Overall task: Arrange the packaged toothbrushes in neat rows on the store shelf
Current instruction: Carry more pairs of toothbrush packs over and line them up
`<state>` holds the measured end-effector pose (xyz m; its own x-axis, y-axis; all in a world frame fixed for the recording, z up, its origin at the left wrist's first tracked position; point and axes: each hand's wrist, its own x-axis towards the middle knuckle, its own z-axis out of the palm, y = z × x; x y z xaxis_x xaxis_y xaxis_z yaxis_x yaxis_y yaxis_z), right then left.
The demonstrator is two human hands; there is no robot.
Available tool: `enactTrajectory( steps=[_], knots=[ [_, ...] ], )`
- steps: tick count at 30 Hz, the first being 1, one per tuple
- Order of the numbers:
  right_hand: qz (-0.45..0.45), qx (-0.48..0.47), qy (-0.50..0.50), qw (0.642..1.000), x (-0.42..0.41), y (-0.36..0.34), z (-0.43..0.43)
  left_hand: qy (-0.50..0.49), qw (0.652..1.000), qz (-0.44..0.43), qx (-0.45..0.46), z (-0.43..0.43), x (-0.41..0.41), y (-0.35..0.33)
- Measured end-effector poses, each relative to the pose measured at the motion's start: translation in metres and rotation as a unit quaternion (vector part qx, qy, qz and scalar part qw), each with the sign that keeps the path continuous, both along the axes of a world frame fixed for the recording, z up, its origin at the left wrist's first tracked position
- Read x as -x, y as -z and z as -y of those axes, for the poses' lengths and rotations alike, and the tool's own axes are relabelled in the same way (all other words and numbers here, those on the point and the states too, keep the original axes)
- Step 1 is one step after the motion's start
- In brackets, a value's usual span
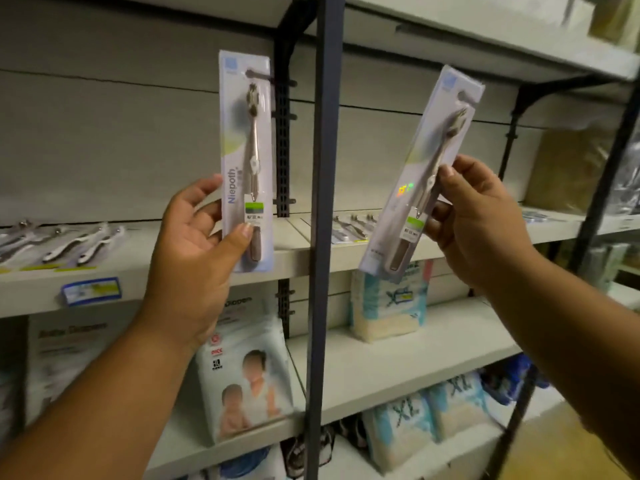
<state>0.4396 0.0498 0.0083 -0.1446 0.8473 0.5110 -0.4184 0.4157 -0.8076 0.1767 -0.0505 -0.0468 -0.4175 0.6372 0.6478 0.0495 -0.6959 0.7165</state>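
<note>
Thumb (243, 236) curled over the front and fingers behind, a person's left hand (194, 251) grips one pack (246, 150) by its lower part and holds it upright in the air. The right hand (481, 223) pinches a second pack (424, 174) near its middle between thumb and fingertips (446, 173), with the top tilted to the right. Both toothbrushes hang in front of the shelf (31, 296), one on each side of a dark post (325, 237), and neither touches the board.

Behind them, several packs (62, 244) already lie side by side on the left stretch of the shelf. A smaller group (353, 225) lies just right of the post, and blur hides how straight these rows run.

The job looks partly done: some stock is laid out, these two are yet to be placed, and bare board shows between the groups. How many more wait out of view cannot be told. Diaper bags (246, 368) fill the tiers below.
</note>
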Motion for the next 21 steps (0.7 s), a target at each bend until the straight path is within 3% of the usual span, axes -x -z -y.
enactTrajectory(
  steps=[10, 16, 21],
  knots=[
    [-0.066, 0.083, 0.056, 0.993, -0.036, 0.022, -0.041, -0.064, 0.995, 0.009, 0.082, -0.014, -0.012, 0.009],
    [-0.028, 0.099, 0.123, 0.987, -0.003, 0.013, -0.097, -0.094, 0.987, 0.004, 0.134, -0.042, 0.029, 0.012],
    [-0.014, 0.166, 0.188, 0.968, 0.03, -0.006, -0.158, -0.108, 0.976, -0.029, 0.187, -0.083, 0.077, 0.015]
  ],
)
